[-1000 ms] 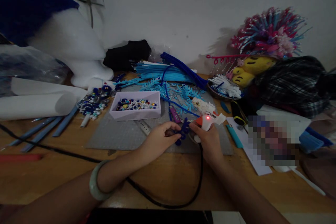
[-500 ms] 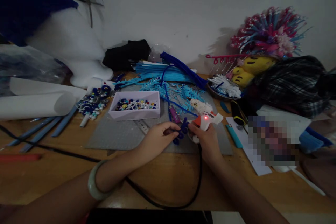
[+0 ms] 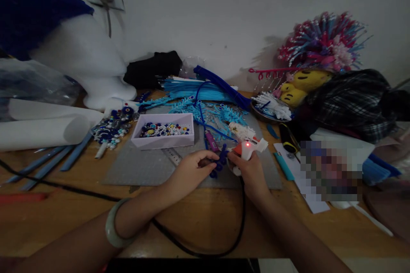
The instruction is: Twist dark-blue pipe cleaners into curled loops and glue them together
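Note:
Between thumb and fingers, my left hand [image 3: 195, 170] pinches a dark blue curled pipe-cleaner piece [image 3: 221, 160] above the grey cutting mat [image 3: 128, 170]. My right hand [image 3: 251, 175] is wrapped round the handle of a white and orange glue gun [image 3: 246, 150], whose red light is lit. The glue gun's tip lies close to the blue piece, but whether they touch is too dark to tell. A purple glue stick or lighter-like tube [image 3: 211, 140] lies just behind the blue piece. Left of it stands a white box [image 3: 163, 141] of mixed beads.
Light blue beaded sprigs [image 3: 229, 113] and bundles of blue pipe cleaners [image 3: 192, 89] lie behind. A black cord [image 3: 237, 239] loops from the glue gun across the table. A white foam head [image 3: 92, 59] stands left; black-and-yellow pliers [image 3: 288, 138] and a teal cutter [image 3: 284, 165] lie right.
The view has shifted slightly. Both hands keep their grips on the blue pipe-cleaner piece and the glue gun, with hardly any movement relative to each other.

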The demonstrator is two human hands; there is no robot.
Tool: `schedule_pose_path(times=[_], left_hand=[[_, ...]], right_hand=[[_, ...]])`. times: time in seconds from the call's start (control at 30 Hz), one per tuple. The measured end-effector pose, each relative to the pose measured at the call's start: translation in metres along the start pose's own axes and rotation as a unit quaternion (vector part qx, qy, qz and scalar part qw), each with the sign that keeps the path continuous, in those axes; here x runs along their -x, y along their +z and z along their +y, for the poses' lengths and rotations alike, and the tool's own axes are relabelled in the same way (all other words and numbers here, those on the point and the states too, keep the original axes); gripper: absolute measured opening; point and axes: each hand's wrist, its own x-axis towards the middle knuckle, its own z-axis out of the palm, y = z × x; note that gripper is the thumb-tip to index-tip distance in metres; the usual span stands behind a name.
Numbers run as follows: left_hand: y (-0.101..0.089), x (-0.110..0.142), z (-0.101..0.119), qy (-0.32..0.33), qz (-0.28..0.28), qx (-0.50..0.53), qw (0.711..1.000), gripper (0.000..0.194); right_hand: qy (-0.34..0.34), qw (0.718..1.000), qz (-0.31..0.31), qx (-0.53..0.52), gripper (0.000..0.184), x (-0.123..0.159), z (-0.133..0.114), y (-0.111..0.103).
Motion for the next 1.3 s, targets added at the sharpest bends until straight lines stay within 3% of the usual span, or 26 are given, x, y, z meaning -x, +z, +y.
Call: schedule_pose_path(times=[0.67, 1.3], left_hand=[[-0.0001, 0.0008, -0.0022, 0.015, -0.002, -0.004, 1.0, 0.019], [-0.0006, 0.0027, 0.0014, -0.001, -0.014, -0.009, 1.0, 0.023]], right_hand=[[0.01, 1.0, 0.004, 0.001, 0.036, 0.002, -0.0031, 0.0003], [0.022, 1.0, 0.003, -0.009, 0.031, 0.0014, -0.0062, 0.0001]])
